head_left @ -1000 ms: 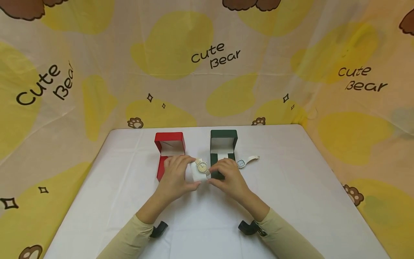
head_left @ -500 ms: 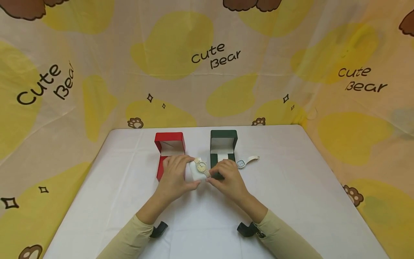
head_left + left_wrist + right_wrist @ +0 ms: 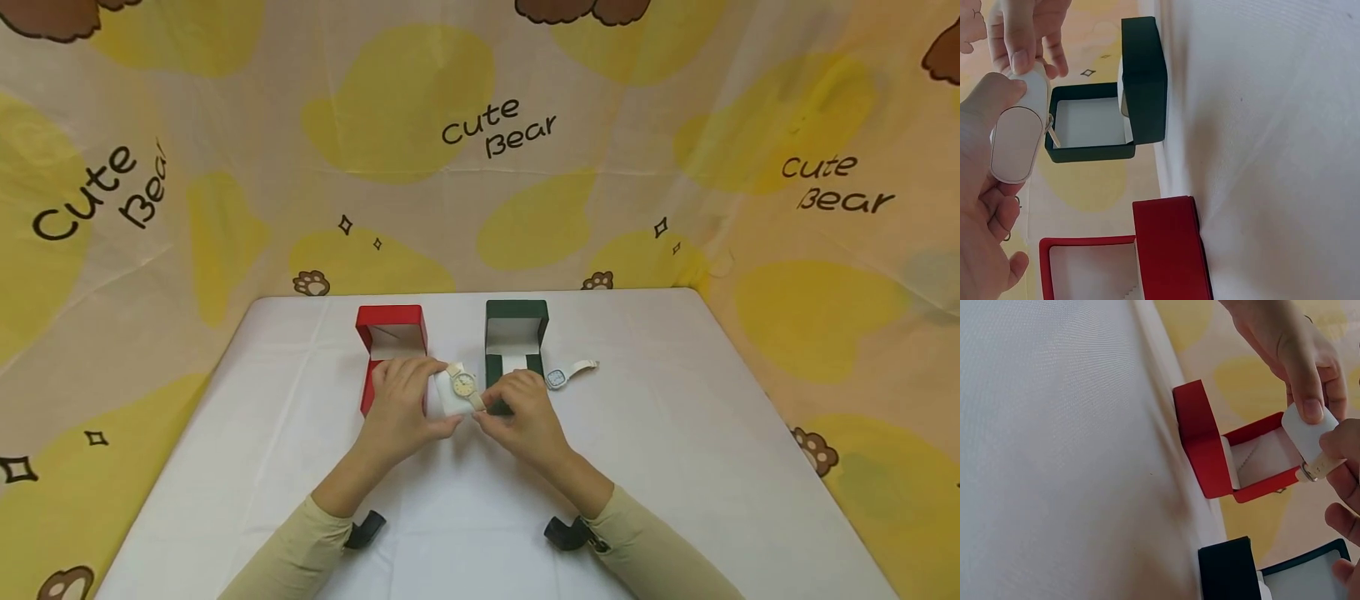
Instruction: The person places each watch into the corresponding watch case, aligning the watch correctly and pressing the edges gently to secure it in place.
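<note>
My left hand (image 3: 401, 408) grips a white watch cushion (image 3: 444, 398) between thumb and fingers, above the front of the red box. A round-faced watch (image 3: 463, 384) with a cream strap lies over the cushion. My right hand (image 3: 525, 412) pinches the strap's lower end with thumb and index finger, at the cushion's right side. The right wrist view shows the strap's metal buckle (image 3: 1307, 472) hanging beside the cushion. In the left wrist view the cushion's oval end (image 3: 1017, 144) faces the camera, and the watch face is hidden.
An open red watch box (image 3: 391, 315) stands behind my left hand, an open green watch box (image 3: 517, 309) behind my right. A second watch (image 3: 557, 379) with a white strap lies right of the green box. White cloth (image 3: 660, 467) covers the table.
My right hand has moved slightly left, bringing the strap end closer against the cushion. The watch has shifted a little with it. My left hand keeps its grip, and the boxes stay put.
</note>
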Tool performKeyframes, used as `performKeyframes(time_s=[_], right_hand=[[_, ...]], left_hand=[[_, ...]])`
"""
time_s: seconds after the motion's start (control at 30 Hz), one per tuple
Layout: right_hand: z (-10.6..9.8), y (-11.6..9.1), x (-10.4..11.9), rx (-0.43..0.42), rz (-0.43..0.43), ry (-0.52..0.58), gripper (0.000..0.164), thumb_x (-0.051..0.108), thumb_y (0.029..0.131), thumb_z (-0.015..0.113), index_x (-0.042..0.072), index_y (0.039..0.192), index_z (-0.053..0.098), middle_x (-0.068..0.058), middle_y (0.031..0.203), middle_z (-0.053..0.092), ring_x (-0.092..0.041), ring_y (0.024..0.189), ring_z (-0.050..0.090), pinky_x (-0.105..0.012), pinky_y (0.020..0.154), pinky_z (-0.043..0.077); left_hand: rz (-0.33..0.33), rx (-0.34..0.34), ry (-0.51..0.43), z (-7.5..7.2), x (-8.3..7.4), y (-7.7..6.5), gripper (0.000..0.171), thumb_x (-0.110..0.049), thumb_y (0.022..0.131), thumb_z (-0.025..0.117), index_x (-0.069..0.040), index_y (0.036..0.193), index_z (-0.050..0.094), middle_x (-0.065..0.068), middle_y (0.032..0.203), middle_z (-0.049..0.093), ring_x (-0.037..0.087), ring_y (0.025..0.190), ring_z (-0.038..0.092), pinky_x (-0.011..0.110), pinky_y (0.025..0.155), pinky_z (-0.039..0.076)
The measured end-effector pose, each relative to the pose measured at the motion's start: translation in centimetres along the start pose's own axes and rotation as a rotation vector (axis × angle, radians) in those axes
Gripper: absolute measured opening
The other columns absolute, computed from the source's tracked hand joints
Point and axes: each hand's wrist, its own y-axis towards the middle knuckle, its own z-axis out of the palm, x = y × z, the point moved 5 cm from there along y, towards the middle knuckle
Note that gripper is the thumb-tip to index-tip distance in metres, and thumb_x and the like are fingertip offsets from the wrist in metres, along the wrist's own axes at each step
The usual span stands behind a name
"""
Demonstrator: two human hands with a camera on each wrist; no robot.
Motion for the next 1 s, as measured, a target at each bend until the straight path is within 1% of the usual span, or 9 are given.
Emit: performKeyframes(time_s=[0.2,0.3,0.47,0.73,1.0], right_hand=[[0.26,-0.06,0.20,0.012,-0.001,-0.025,0.023,0.016,0.078,0.086,0.016,0.090,0.066,0.006,0.088,0.067,-0.016,0.094,0.061,-0.050,0.103,0.040],[0.40,-0.08,0.24,0.012,-0.009,-0.030,0.023,0.015,0.078,0.085,0.016,0.089,0.065,0.006,0.087,0.066,-0.014,0.091,0.062,-0.050,0.103,0.040],[0.49,-0.21,0.23,0.011,0.003,-0.034,0.023,0.015,0.077,0.084,0.016,0.088,0.064,0.007,0.086,0.065,-0.013,0.091,0.062,-0.049,0.104,0.039],[0.82,-0.54,0.13,0.010,0.027,-0.006,0.025,0.015,0.077,0.085,0.016,0.089,0.064,0.007,0.088,0.065,-0.017,0.096,0.060,-0.049,0.104,0.039],[0.92,-0.51,0.12,0.007,0.014,0.028,0.024,0.015,0.079,0.087,0.017,0.092,0.067,0.007,0.090,0.067,-0.015,0.095,0.061,-0.049,0.104,0.039]], left_hand=[[-0.009,0.010,-0.002,0.05,0.19,-0.12,0.074,-0.042,0.065,0.095,-0.008,0.123,0.063,0.009,0.122,0.066,0.028,0.115,0.055,0.053,0.099,0.030],[-0.004,0.005,-0.001,0.00,0.19,-0.10,0.073,-0.042,0.065,0.095,-0.008,0.122,0.064,0.009,0.121,0.066,0.027,0.114,0.055,0.053,0.098,0.030],[0.009,-0.005,0.002,0.07,0.17,-0.07,0.073,-0.042,0.065,0.094,-0.009,0.122,0.064,0.008,0.121,0.066,0.027,0.113,0.055,0.052,0.098,0.030],[0.020,-0.018,0.016,0.06,0.19,-0.13,0.073,-0.043,0.064,0.094,-0.009,0.122,0.065,0.007,0.120,0.067,0.026,0.112,0.055,0.051,0.096,0.029],[0.032,-0.027,0.010,-0.05,0.19,-0.01,0.071,-0.042,0.066,0.093,-0.009,0.122,0.065,0.007,0.120,0.067,0.027,0.111,0.056,0.052,0.096,0.030]])
